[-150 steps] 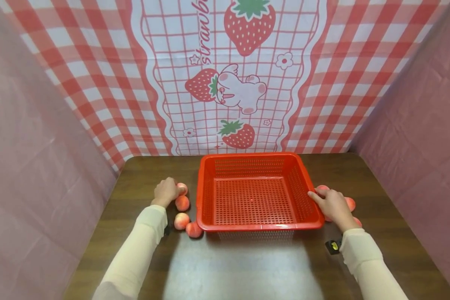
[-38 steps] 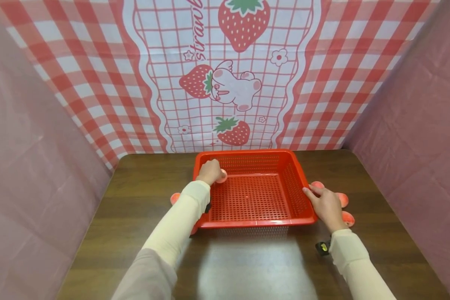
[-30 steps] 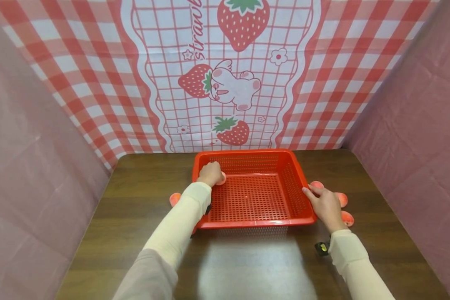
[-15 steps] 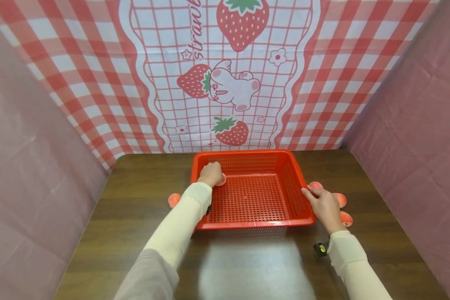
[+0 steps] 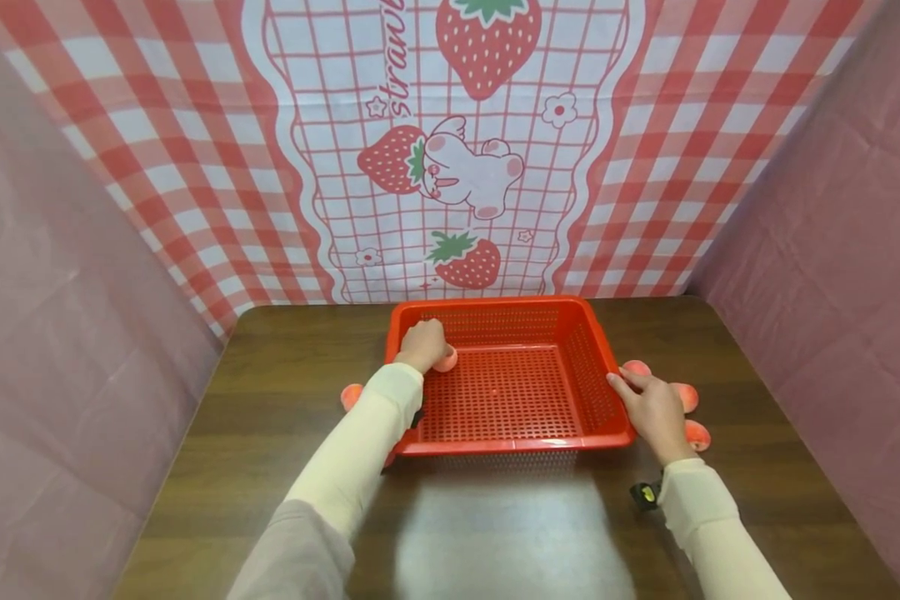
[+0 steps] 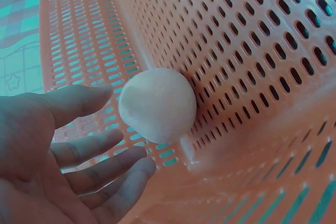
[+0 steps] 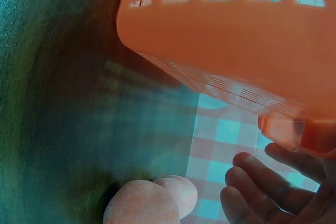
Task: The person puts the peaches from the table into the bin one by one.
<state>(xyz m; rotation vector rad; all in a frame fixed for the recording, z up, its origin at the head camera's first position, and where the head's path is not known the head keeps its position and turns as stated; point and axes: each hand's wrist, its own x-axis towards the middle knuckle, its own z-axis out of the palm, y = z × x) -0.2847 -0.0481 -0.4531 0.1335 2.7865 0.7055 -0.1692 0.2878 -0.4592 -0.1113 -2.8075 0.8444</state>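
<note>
My left hand [image 5: 423, 343] reaches into the far left corner of a red plastic basket [image 5: 513, 444]. Just beside the hand, a pale pink peach [image 5: 447, 360] lies inside. In the left wrist view, the peach [image 6: 159, 105] rests on the basket floor, and the left hand [image 6: 31, 166] has loosely spread fingers with a gap to it. At the basket's right rim, my right hand [image 5: 656, 412] holds on, thumb over the edge. The right wrist view shows the right hand [image 7: 294, 192] with its other fingers outside, below the rim; its thumb is hidden there.
Beside the right hand are a peach [image 5: 636, 367], a second peach [image 5: 686, 397] and a third peach [image 5: 697, 435]. Left of the basket, one peach [image 5: 351, 397] is partly behind the left sleeve. The wooden table [image 5: 262, 358] meets a checked cloth [image 5: 195, 167] at the back.
Five seconds ago the left hand was at a peach on the table, left of the basket; now that hand and a peach are inside. The right hand has stayed at the rim.
</note>
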